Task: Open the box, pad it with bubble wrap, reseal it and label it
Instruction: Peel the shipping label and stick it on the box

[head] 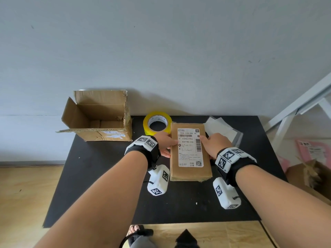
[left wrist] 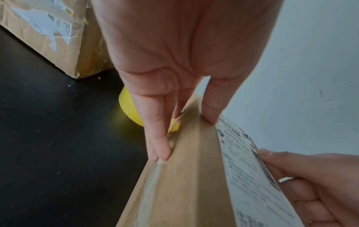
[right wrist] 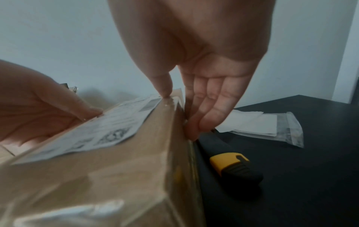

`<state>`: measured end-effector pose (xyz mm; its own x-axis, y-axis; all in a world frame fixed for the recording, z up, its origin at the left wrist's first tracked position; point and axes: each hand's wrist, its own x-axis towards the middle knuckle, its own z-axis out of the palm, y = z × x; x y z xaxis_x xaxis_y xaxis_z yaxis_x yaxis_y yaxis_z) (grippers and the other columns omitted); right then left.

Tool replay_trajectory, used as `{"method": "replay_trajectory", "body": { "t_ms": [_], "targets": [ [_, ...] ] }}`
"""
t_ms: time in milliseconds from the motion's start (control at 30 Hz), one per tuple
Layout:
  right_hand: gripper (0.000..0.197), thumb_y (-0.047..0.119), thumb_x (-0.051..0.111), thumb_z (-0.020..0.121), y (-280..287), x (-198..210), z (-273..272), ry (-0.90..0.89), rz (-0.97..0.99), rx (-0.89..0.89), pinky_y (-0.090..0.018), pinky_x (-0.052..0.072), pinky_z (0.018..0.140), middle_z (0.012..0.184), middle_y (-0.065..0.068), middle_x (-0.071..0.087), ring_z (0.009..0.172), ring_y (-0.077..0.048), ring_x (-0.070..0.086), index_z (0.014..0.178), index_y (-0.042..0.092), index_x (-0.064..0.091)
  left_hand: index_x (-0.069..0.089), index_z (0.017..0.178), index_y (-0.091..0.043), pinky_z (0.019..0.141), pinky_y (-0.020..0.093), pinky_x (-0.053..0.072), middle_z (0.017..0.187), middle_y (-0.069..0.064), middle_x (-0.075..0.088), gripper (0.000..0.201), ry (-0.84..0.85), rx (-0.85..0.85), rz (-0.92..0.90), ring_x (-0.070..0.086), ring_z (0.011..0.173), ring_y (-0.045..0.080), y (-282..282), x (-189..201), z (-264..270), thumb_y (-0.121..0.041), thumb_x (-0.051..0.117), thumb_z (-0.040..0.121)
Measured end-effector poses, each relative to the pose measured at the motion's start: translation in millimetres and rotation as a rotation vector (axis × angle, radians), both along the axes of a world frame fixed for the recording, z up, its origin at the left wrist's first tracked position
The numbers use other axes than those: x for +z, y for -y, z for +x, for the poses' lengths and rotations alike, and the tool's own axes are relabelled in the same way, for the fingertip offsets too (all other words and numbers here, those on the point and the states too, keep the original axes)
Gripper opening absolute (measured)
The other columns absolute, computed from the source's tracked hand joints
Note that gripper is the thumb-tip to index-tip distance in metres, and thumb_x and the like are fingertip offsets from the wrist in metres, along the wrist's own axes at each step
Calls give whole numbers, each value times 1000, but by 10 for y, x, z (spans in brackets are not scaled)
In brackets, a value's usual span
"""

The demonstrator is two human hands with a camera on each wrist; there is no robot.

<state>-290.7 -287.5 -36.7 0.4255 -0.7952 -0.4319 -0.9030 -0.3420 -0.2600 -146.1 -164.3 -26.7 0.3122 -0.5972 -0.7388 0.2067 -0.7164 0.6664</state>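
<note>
**Box held at both long edges on the black desk**

Box (head: 190,153) — a flat brown carton, closed and glossy with clear tape along its edges — lies on the black desk (head: 107,185), its long side running away from the person. A white shipping label (head: 190,147) with barcodes and printed text covers much of its top face.

Left hand (head: 165,144) grasps the box's left long edge: the left wrist view shows the thumb on the top face beside the label and the fingers (left wrist: 155,138) pressed against the side wall. Right hand (head: 215,144) grasps the opposite edge in the same way, thumb tip on the top edge next to the label, fingers (right wrist: 209,110) reaching down the right wall. A ring shows on one finger of the right hand in the left wrist view.

A roll of yellow tape (head: 157,123) lies flat just beyond the box's far left corner, close to the left hand. An open, empty cardboard carton (head: 96,117) with torn label remnants on its front stands at the desk's far left corner, partly overhanging the edge. Beyond the right hand lies a clear plastic sleeve (head: 223,131) with white sheets in it. Right beside the box's right wall, seen only from the right wrist, lies a black and yellow utility knife (right wrist: 233,167) on the desk.
</note>
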Motion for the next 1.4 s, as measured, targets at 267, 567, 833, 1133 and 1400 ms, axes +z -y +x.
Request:
{"method": "replay_trajectory", "body": {
  "t_ms": [267, 567, 833, 1133, 1400],
  "targets": [
    [40, 53, 55, 88, 2, 70, -12, 50, 64, 6, -31, 54, 69, 83, -3, 70, 72, -19, 67, 82, 15, 64, 55, 117, -7, 81, 41, 58, 103, 13, 69, 22, 108, -47, -1, 70, 93, 29, 70, -36, 25, -16, 53, 97],
    [54, 16, 74, 78, 45, 99, -14, 340, 167, -68, -32, 51, 84, 118, 1, 64, 101, -18, 62, 125, 22, 49, 52, 128, -14, 89, 44, 55, 117, 12, 66, 45, 224, -49, -124, 66, 105, 28, 232, -67, 119, 5, 56, 87],
    [87, 1, 72, 73, 135, 31, 156, 380, 209, 68, -35, 49, 97, 141, 1, 48, 124, -18, 49, 146, 26, 33, 32, 148, -12, 89, 43, 55, 138, 11, 51, 63, 563, -167, 9, 62, 108, 31, 379, -58, 402, 0, 51, 89],
    [83, -4, 67, 78, 215, -44, 156, 450, 247, 37, -36, 43, 105, 145, 0, 45, 131, -18, 44, 147, 25, 32, 33, 147, -7, 105, 35, 41, 149, 14, 39, 54, 786, -463, 358, 42, 134, 30, 231, -296, 521, -6, 45, 95],
    [81, -2, 67, 80, 187, -13, 174, 438, 225, 53, -39, 43, 105, 146, 0, 43, 132, -19, 43, 147, 26, 32, 60, 123, -3, 90, 32, 46, 125, 14, 61, 32, 916, -502, 393, 58, 115, 29, 185, -341, 441, -14, 45, 96]
  ]
}}
